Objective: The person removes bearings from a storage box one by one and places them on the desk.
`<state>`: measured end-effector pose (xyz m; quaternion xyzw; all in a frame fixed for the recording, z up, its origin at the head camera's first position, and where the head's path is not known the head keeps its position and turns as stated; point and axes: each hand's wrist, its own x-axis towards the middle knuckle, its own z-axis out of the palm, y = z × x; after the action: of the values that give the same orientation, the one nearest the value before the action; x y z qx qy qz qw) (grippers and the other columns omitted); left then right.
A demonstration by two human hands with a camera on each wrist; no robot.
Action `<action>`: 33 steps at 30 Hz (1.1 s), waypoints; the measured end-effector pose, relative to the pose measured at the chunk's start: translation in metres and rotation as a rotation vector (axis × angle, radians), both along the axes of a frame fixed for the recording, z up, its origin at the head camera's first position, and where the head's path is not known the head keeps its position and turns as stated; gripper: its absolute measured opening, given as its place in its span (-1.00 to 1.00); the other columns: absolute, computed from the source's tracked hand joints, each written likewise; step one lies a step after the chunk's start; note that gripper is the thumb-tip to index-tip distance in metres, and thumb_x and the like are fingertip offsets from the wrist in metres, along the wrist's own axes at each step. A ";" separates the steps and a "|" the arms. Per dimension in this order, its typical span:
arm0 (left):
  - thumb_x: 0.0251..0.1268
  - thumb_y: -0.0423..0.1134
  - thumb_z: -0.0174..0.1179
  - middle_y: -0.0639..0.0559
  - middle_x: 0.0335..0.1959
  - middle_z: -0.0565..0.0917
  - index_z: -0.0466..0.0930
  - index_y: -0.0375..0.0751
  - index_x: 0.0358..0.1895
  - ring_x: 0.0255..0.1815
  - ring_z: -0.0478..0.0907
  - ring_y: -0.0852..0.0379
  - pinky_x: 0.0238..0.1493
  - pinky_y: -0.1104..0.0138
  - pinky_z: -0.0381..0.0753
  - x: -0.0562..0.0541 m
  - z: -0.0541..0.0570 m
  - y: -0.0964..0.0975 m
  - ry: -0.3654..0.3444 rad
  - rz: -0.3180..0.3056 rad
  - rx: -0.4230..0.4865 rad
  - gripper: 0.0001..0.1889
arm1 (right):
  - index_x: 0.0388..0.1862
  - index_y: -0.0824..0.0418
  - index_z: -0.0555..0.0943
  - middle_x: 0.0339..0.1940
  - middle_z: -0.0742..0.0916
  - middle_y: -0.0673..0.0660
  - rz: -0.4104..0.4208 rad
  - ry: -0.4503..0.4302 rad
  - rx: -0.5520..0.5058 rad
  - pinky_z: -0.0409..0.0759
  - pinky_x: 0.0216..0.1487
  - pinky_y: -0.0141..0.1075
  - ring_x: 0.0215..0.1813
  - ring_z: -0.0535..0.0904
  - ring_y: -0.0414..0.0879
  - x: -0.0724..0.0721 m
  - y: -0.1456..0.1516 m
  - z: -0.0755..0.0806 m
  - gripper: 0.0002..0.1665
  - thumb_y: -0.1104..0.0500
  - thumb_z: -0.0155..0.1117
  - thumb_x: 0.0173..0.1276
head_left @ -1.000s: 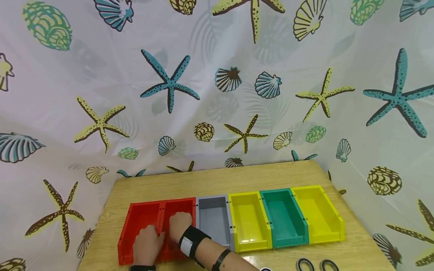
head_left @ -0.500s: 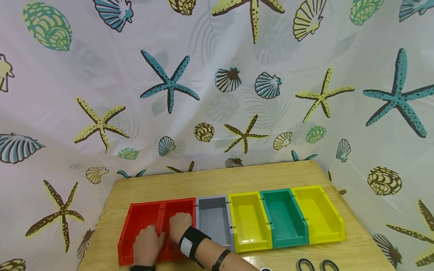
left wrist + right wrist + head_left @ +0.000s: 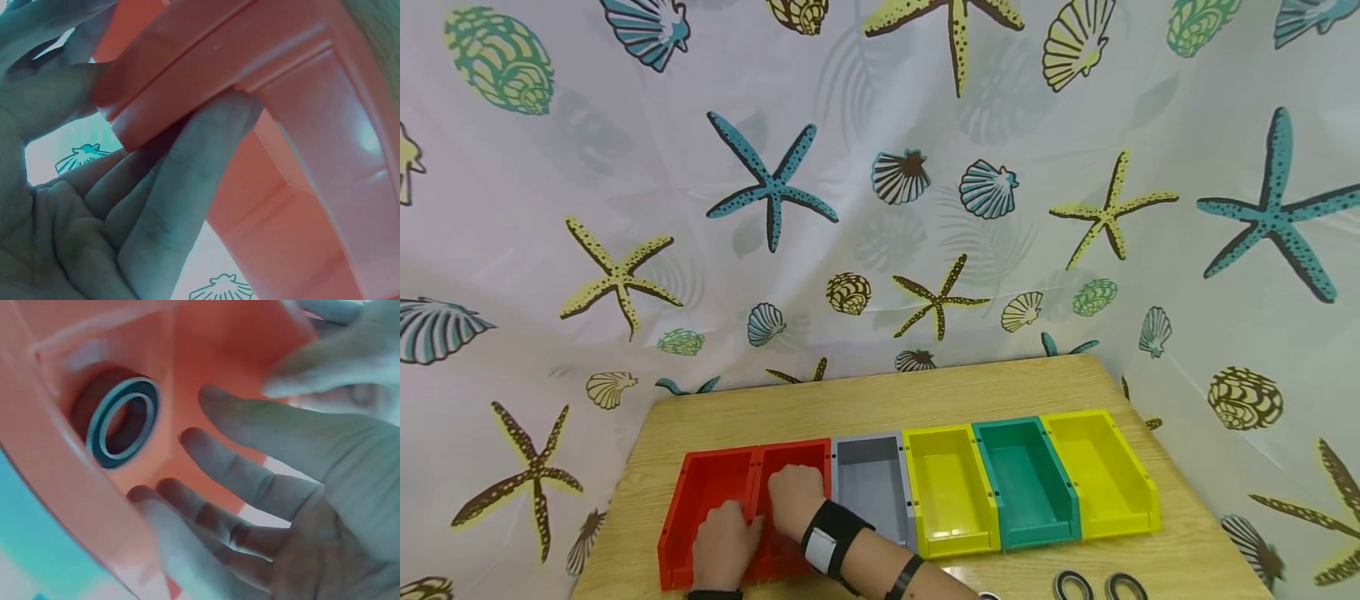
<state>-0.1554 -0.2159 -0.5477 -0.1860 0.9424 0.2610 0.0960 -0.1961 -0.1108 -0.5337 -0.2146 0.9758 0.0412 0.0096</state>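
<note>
My left hand (image 3: 724, 543) pinching a red wall (image 3: 206, 56), my right hand (image 3: 797, 502) spread inside the second red bin (image 3: 793, 452) from the left, ring bearing (image 3: 141, 434) lying in that bin near those fingers.

- Two red bins (image 3: 715, 483), plain
- One grey bin (image 3: 871, 487); one teal-green bin (image 3: 1028, 492)
- Two yellow bins (image 3: 953, 492), bright and plain
- Bearing (image 3: 97, 434): black face between silver rims
- Table (image 3: 880, 393): pale tan, wood-grained
- Cloth (image 3: 850, 237): whitish — printed with starfish (image 3: 772, 188) and shells (image 3: 990, 189) in teal, yellow, brown and green, plus faint grey leaves (image 3: 891, 242)
- Wrist strap (image 3: 847, 527): black — with a pale grey patch (image 3: 820, 550)
</note>
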 end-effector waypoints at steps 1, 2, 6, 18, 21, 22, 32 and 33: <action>0.30 -0.29 0.41 -0.07 -0.63 0.56 0.62 -0.48 -0.25 -0.58 0.51 0.00 -0.36 0.20 0.58 0.000 0.001 0.000 0.000 0.001 0.000 -0.74 | -0.57 0.01 0.68 -0.72 0.54 -0.07 0.010 -0.009 -0.011 0.54 -0.57 -0.35 -0.61 0.50 -0.20 0.000 0.002 0.004 -0.73 0.00 0.50 0.28; 0.30 -0.29 0.41 -0.07 -0.62 0.57 0.63 -0.48 -0.25 -0.58 0.51 0.01 -0.37 0.21 0.58 0.000 0.001 0.000 0.001 0.002 0.001 -0.75 | -0.56 0.01 0.69 -0.73 0.54 -0.07 0.019 -0.021 -0.026 0.54 -0.58 -0.34 -0.61 0.50 -0.19 0.001 0.004 0.007 -0.75 0.01 0.51 0.28; 0.31 -0.28 0.40 -0.07 -0.62 0.56 0.62 -0.47 -0.28 -0.59 0.51 0.02 -0.40 0.25 0.58 0.000 0.001 0.000 0.004 -0.003 -0.002 -0.75 | -0.57 0.03 0.67 -0.76 0.50 -0.07 0.063 -0.067 -0.093 0.49 -0.62 -0.35 -0.65 0.45 -0.19 0.006 0.018 0.021 -0.74 0.06 0.51 0.27; 0.35 -0.21 0.35 -0.06 -0.61 0.50 0.60 -0.42 -0.33 -0.58 0.47 0.02 -0.49 0.26 0.44 0.003 0.004 -0.003 0.006 -0.024 -0.046 -0.72 | -0.32 0.05 0.77 -0.53 0.63 -0.12 0.069 -0.222 -0.352 0.39 -0.48 -0.36 -0.47 0.47 -0.26 0.039 0.080 0.061 -0.70 -0.04 0.69 0.07; 0.36 -0.21 0.33 -0.06 -0.61 0.50 0.60 -0.41 -0.34 -0.57 0.48 0.02 -0.49 0.27 0.44 0.004 0.004 -0.004 -0.001 -0.024 -0.036 -0.72 | -0.26 0.06 0.78 -0.48 0.66 -0.13 0.051 -0.238 -0.399 0.40 -0.45 -0.38 -0.44 0.50 -0.28 0.049 0.096 0.067 -0.67 -0.03 0.69 0.06; 0.37 -0.21 0.33 -0.06 -0.61 0.50 0.60 -0.41 -0.33 -0.57 0.48 0.02 -0.48 0.27 0.45 0.004 0.004 -0.004 -0.002 -0.025 -0.027 -0.72 | -0.25 0.05 0.79 -0.45 0.69 -0.13 0.044 -0.235 -0.399 0.41 -0.45 -0.38 -0.41 0.53 -0.27 0.051 0.101 0.069 -0.66 -0.04 0.69 0.06; 0.37 -0.22 0.32 -0.06 -0.60 0.54 0.60 -0.47 -0.25 -0.57 0.52 0.03 -0.46 0.27 0.54 0.006 0.004 -0.005 0.008 -0.020 0.037 -0.72 | -0.16 0.01 0.80 -0.31 0.74 -0.14 -0.030 -0.311 -0.400 0.54 -0.30 -0.26 -0.29 0.60 -0.25 0.074 0.139 0.051 -0.61 -0.11 0.66 0.08; 0.37 -0.22 0.32 -0.06 -0.60 0.54 0.60 -0.47 -0.25 -0.57 0.52 0.03 -0.46 0.27 0.54 0.006 0.004 -0.005 0.008 -0.018 0.039 -0.72 | -0.16 0.01 0.80 -0.31 0.75 -0.15 -0.031 -0.316 -0.400 0.55 -0.30 -0.25 -0.29 0.60 -0.24 0.077 0.143 0.047 -0.61 -0.11 0.66 0.08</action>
<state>-0.1490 -0.2208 -0.5436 -0.1746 0.9391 0.2793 0.0981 -0.1195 0.0322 -0.4870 -0.2007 0.9542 -0.1868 0.1199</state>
